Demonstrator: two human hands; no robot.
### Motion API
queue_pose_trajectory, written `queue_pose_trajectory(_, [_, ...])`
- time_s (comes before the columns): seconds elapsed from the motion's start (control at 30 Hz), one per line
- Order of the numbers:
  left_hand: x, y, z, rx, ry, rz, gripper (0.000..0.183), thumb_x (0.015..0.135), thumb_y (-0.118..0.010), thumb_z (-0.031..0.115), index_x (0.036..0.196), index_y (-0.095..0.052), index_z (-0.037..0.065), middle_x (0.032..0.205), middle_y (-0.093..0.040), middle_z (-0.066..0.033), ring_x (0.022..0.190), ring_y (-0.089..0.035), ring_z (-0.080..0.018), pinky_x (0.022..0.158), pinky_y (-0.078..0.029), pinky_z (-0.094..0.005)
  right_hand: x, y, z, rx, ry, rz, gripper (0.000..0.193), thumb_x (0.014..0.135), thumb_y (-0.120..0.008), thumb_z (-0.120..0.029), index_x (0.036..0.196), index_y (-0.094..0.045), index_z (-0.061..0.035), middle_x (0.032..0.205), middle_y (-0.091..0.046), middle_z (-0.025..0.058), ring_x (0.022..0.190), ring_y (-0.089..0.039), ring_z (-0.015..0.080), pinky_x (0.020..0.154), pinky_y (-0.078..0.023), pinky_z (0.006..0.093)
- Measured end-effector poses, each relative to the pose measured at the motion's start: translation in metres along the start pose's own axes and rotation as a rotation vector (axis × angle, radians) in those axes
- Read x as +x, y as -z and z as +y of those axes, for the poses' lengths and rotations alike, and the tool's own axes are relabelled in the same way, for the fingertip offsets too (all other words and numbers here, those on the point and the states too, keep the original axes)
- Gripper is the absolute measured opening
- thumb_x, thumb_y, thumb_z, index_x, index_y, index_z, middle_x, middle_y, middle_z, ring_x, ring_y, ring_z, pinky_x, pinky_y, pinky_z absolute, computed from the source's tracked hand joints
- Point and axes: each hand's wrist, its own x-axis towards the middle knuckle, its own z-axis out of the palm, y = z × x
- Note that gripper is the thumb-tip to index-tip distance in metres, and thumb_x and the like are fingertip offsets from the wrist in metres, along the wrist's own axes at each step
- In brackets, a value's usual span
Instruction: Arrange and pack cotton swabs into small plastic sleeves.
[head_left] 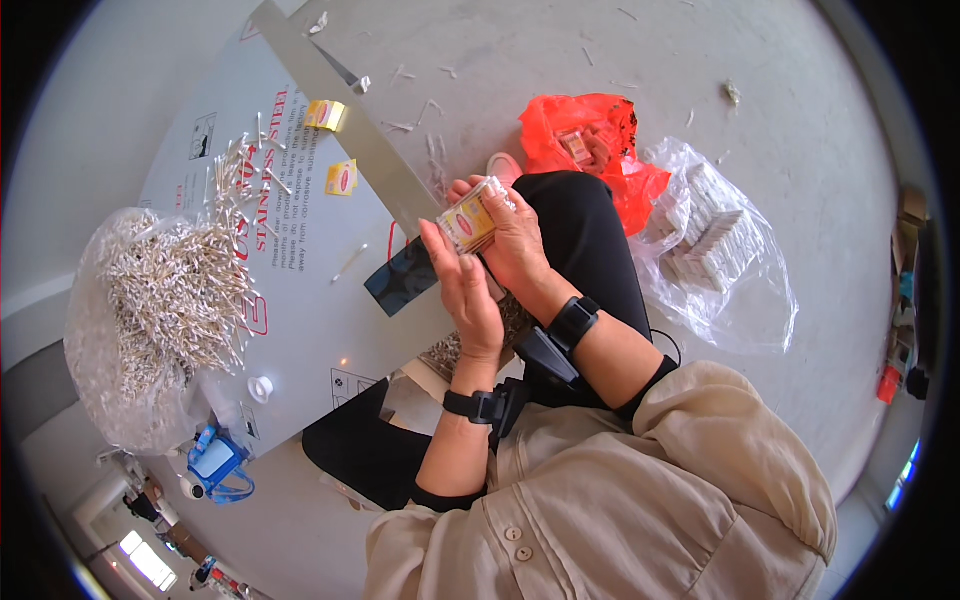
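Note:
My right hand (520, 248) is closed around a small pack of cotton swabs (466, 222) with a yellow and red label, held above my lap near the table's edge. White swab tips show at the pack's upper right end, beside my thumb. Against the pack's left side rests my left hand (470, 305), its fingers stretched out and palm partly turned up. Two yellow printed cards, a folded-looking one (325, 115) and a flatter one (342, 178), lie on the table (340, 290). Loose cotton swabs (180, 300) spill from a clear plastic bag (85, 330) at the table's left.
To the right on the floor are a red plastic bag (560, 115) with packs inside and a clear bag (775, 300) of stacked white packs. A small white ring-shaped piece (260, 388) and a blue container (215, 462) sit at the table's near left. Swabs litter the floor.

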Motion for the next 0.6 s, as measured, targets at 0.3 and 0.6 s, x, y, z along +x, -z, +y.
queue_pose_trajectory(0.3, [-0.009,-0.007,0.003,-0.393,0.155,0.300,0.068,0.101,-0.044,0.035,0.150,-0.013,-0.001,0.149,-0.025,-0.0292,0.139,-0.030,-0.0361,0.118,-0.021,-0.0456,-0.012,0.001,0.004,0.069,-0.052,-0.020,0.036,0.087,-0.065,-0.002,0.122,-0.055,0.0019,0.120,-0.063,0.0149,0.111,-0.061,0.0280,0.100,-0.049,0.0422])
queue_pose_trajectory(0.6, [0.003,0.012,0.006,-0.489,0.235,0.303,0.065,0.101,-0.043,0.039,0.147,-0.021,-0.002,0.139,-0.040,-0.0275,0.126,-0.046,-0.0327,0.111,-0.034,-0.0440,-0.010,0.003,-0.004,-0.104,-0.041,-0.140,0.049,0.082,-0.069,-0.002,0.128,-0.050,0.0003,0.121,-0.063,0.0130,0.113,-0.060,0.0285,0.101,-0.047,0.0433])
